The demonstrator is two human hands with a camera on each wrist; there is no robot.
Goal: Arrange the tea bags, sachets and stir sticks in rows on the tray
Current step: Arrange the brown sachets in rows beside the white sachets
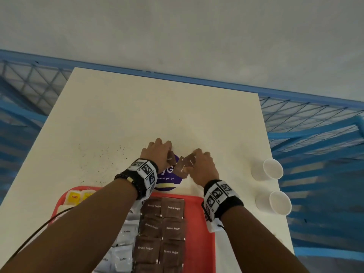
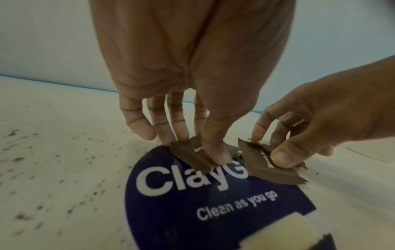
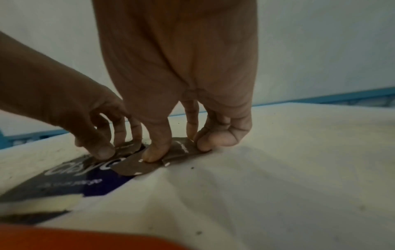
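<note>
My left hand [image 1: 157, 152] was curled down onto the table, thumb and fingertips pinching one brown sugar sachet [image 1: 171, 158] so that it stood tipped up on its edge over the purple round sticker [image 1: 167, 179] printed "Clean as you go". Just beside it my right hand [image 1: 203, 166] was also bent over, thumb pressed against the fingers on a second brown sachet [image 1: 191, 160], which overlapped a third brown sachet [image 1: 181, 168] lying partly on the sticker; from the right wrist view my thumb pad came down where those two met. I could not tell whether the third one was actually gripped or only pinned under the thumb. The two hands were close together but not touching. Nearer to me sat the red tray [image 1: 199, 233], its far edge just short of the sticker. On it the brown sugar sachets [image 1: 163, 229] lay flat in two neat columns, edge to edge, with white coffee sachets [image 1: 126, 233] in a looser column on their left and yellow tea bags [image 1: 75, 197] at the tray's far left corner, partly hidden by my forearm. Dark specks [image 1: 98, 154] were scattered over the white table [image 1: 137, 107] to the left of my left hand. Two white paper cups [image 1: 272, 183] lay on their sides near the table's right edge, well apart from the hands.
</note>
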